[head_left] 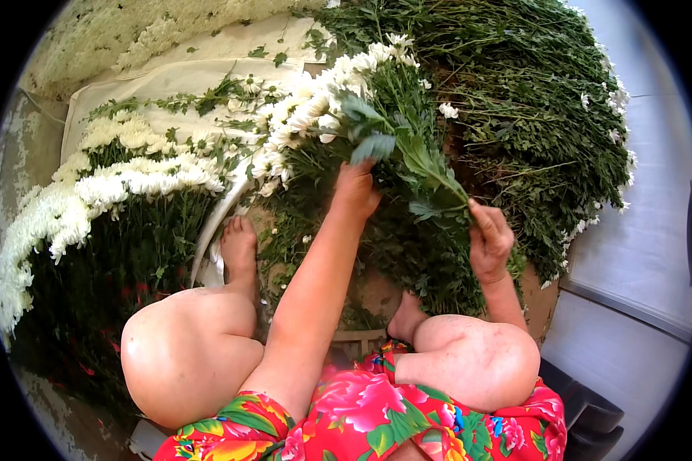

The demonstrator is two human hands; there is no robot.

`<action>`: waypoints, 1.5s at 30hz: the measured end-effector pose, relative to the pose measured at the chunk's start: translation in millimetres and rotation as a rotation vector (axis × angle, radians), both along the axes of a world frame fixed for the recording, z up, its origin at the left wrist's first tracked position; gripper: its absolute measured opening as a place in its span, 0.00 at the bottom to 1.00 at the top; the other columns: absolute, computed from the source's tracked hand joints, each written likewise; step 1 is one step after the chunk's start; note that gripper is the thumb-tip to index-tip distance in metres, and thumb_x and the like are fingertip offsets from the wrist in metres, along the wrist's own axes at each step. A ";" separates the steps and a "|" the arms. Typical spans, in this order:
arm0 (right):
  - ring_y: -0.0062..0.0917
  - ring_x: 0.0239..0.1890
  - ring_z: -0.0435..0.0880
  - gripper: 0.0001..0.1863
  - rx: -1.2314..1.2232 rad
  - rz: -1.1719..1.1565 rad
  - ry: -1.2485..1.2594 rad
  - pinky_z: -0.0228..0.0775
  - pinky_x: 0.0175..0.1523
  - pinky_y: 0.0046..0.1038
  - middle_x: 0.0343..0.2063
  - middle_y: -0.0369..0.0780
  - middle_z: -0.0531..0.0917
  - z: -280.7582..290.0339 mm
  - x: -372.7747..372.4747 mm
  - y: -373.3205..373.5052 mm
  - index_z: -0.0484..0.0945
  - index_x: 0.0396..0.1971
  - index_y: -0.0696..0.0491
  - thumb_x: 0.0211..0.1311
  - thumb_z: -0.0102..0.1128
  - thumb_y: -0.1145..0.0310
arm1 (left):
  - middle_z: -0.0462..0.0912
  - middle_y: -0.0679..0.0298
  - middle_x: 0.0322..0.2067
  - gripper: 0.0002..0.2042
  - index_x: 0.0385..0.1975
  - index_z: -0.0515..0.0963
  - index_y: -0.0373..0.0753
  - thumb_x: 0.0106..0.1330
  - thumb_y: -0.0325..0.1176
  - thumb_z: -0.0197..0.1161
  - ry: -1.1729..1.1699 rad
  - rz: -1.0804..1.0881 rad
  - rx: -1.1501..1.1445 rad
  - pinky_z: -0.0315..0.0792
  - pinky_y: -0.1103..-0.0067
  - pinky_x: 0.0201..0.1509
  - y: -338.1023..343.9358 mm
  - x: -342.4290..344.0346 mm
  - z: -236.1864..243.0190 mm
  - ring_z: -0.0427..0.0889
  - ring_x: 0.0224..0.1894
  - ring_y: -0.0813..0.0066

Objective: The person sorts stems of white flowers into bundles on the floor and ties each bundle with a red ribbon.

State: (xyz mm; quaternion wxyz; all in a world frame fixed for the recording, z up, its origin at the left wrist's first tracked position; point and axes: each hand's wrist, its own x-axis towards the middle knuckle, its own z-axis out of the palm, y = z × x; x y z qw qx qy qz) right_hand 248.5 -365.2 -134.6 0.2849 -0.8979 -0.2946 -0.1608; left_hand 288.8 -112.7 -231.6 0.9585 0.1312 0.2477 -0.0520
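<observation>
My right hand pinches the lower end of a leafy chrysanthemum stem, which slants up and to the left. Its broad upper leaves are smeared by motion and hang just above my left hand. The left hand is closed, thumb upward; the leaves hide what its fingers hold. Behind and below it lies a bunch of white chrysanthemums, blooms to the upper left, with green stems spread between my legs.
At right is a large heap of cut leafy stems. Upright white chrysanthemums crowd the left beside a curved pale rim. Loose sprigs lie on a pale cloth. A grey panel stands far right; my bare knees flank my arms.
</observation>
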 end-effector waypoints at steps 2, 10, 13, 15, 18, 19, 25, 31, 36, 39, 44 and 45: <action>0.30 0.34 0.83 0.28 0.069 -0.031 0.066 0.77 0.40 0.27 0.39 0.41 0.85 -17.8 -17.0 0.0 0.84 0.57 0.51 0.55 0.61 0.88 | 0.85 0.64 0.49 0.14 0.54 0.80 0.40 0.70 0.31 0.66 -0.131 -0.037 0.041 0.77 0.64 0.62 3.8 0.2 -6.1 0.83 0.54 0.65; 0.27 0.37 0.83 0.22 0.110 -0.018 0.165 0.74 0.44 0.23 0.42 0.42 0.85 -33.0 -27.5 1.1 0.82 0.58 0.54 0.65 0.61 0.85 | 0.83 0.56 0.56 0.20 0.59 0.78 0.33 0.69 0.34 0.65 -0.196 -0.038 0.007 0.74 0.63 0.66 -3.9 2.0 -25.2 0.81 0.59 0.62; 0.28 0.38 0.84 0.22 0.076 -0.037 0.207 0.76 0.45 0.24 0.43 0.42 0.85 -39.7 -32.2 0.6 0.82 0.58 0.54 0.64 0.62 0.85 | 0.78 0.48 0.63 0.25 0.64 0.73 0.28 0.72 0.37 0.59 -0.269 -0.072 -0.042 0.71 0.62 0.70 -5.5 1.8 -32.7 0.77 0.65 0.57; 0.29 0.38 0.84 0.23 0.050 -0.041 0.205 0.76 0.44 0.24 0.43 0.42 0.85 -43.8 -34.3 1.3 0.82 0.58 0.54 0.63 0.62 0.85 | 0.74 0.45 0.66 0.27 0.66 0.69 0.25 0.73 0.39 0.55 -0.287 -0.067 -0.094 0.69 0.61 0.72 -4.7 -0.1 -39.9 0.75 0.67 0.54; 0.33 0.35 0.84 0.28 0.049 -0.046 0.187 0.77 0.41 0.28 0.39 0.42 0.85 -43.5 -32.4 12.5 0.84 0.56 0.51 0.55 0.63 0.87 | 0.75 0.45 0.64 0.25 0.64 0.70 0.26 0.72 0.37 0.55 -0.434 -0.138 0.244 0.69 0.62 0.71 7.4 -3.7 -60.8 0.76 0.65 0.54; 0.35 0.33 0.84 0.30 0.050 -0.059 0.181 0.78 0.40 0.30 0.38 0.42 0.85 -44.0 -32.3 14.1 0.85 0.56 0.50 0.51 0.63 0.87 | 0.77 0.48 0.61 0.23 0.62 0.72 0.28 0.71 0.35 0.56 -0.423 -0.139 0.197 0.70 0.63 0.70 7.4 -4.7 -60.0 0.78 0.62 0.56; 0.36 0.33 0.85 0.27 -0.104 0.001 0.160 0.78 0.38 0.33 0.35 0.41 0.85 -47.4 -33.7 19.2 0.86 0.53 0.48 0.51 0.65 0.83 | 0.85 0.57 0.48 0.12 0.51 0.79 0.38 0.70 0.33 0.66 -0.034 -0.087 -0.081 0.78 0.64 0.57 5.3 -10.7 -5.9 0.85 0.49 0.64; 0.33 0.30 0.84 0.04 -0.049 0.236 0.322 0.76 0.36 0.34 0.28 0.40 0.85 -27.9 21.8 36.4 0.87 0.34 0.52 0.59 0.69 0.71 | 0.84 0.57 0.44 0.12 0.52 0.77 0.38 0.75 0.36 0.60 -0.006 -0.082 0.026 0.82 0.65 0.50 23.8 -22.9 -34.7 0.85 0.46 0.62; 0.26 0.39 0.85 0.14 0.213 -0.085 0.484 0.77 0.44 0.26 0.40 0.45 0.87 -75.4 83.6 61.7 0.80 0.53 0.58 0.68 0.62 0.74 | 0.86 0.52 0.42 0.13 0.51 0.79 0.38 0.76 0.39 0.58 -0.114 -0.131 -0.037 0.80 0.64 0.52 24.1 -22.6 -39.1 0.85 0.45 0.59; 0.21 0.43 0.83 0.21 -0.026 -0.052 0.389 0.76 0.48 0.23 0.46 0.43 0.87 -112.5 97.5 66.1 0.76 0.60 0.56 0.68 0.63 0.74 | 0.87 0.52 0.41 0.12 0.49 0.80 0.38 0.76 0.39 0.58 -0.105 -0.088 -0.027 0.80 0.64 0.53 26.5 -23.3 -40.2 0.86 0.45 0.58; 0.14 0.36 0.81 0.09 0.325 -0.186 0.632 0.75 0.45 0.21 0.32 0.34 0.87 -111.6 106.2 63.1 0.86 0.42 0.59 0.66 0.69 0.70 | 0.87 0.57 0.41 0.11 0.48 0.81 0.38 0.76 0.37 0.59 -0.095 -0.092 -0.051 0.81 0.64 0.52 32.1 -24.1 -51.9 0.86 0.45 0.58; 0.22 0.37 0.85 0.12 0.290 -0.225 0.590 0.76 0.45 0.26 0.35 0.39 0.88 -109.7 106.5 59.1 0.86 0.42 0.58 0.65 0.69 0.66 | 0.87 0.58 0.41 0.11 0.48 0.81 0.38 0.75 0.37 0.59 -0.088 -0.081 -0.043 0.81 0.64 0.52 33.0 -23.7 -56.4 0.86 0.45 0.58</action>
